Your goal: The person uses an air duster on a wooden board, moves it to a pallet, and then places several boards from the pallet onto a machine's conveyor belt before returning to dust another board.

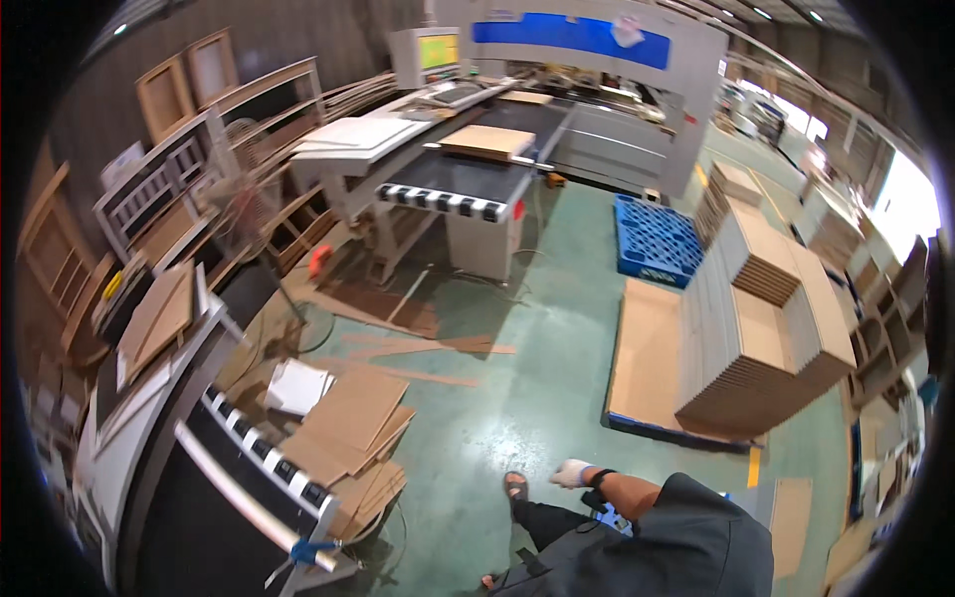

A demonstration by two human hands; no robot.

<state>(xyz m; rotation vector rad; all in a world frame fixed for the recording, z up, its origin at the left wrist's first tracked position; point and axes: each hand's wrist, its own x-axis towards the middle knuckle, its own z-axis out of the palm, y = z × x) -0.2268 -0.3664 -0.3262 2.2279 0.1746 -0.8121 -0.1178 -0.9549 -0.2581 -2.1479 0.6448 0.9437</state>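
Observation:
My right hand (571,474), in a pale glove, hangs over the green floor beside my dark trouser leg (549,522). Its fingers look loosely curled, and I see nothing in them. A dark band circles the wrist, and a dark grey sleeve (701,532) covers the upper arm. Just below the forearm a blue object (614,518) shows in part; its kind is hidden. My sandalled foot (515,486) is on the floor left of the hand. My left hand is out of the picture.
Stacked brown boards (766,318) stand on a pallet at right, with a blue plastic pallet (657,239) behind. A conveyor table (458,184) carrying a board leads to a large grey machine (617,144). Loose board pieces (348,423) lie beside the black roller conveyor (219,497) at left.

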